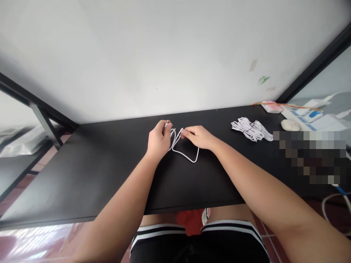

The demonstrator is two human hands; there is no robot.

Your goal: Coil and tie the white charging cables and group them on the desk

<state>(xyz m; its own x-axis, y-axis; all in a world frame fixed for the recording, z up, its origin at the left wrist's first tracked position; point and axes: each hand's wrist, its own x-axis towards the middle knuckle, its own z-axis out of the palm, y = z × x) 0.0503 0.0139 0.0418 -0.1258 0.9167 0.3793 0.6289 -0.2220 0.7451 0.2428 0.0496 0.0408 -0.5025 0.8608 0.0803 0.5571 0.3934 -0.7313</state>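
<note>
A thin white cable [186, 156] runs in loose loops between my two hands, just above the black tabletop [109, 157]. My left hand [159, 138] is closed on the cable near one end, where a small plug [168, 121] with a coppery tip sticks out past the thumb. To its right, my right hand [197, 136] pinches another stretch of the cable between thumb and fingertips. One loop hangs down below the right hand toward the table. The cable's other end is hidden from me.
A bundle of white cables [251, 129], tied with a dark band, lies to the right. Beyond it are a white computer mouse [290, 125], a power strip [301, 118] with adapters, and a pink-and-white packet [272, 106]. A white wall [153, 54] rises behind the table.
</note>
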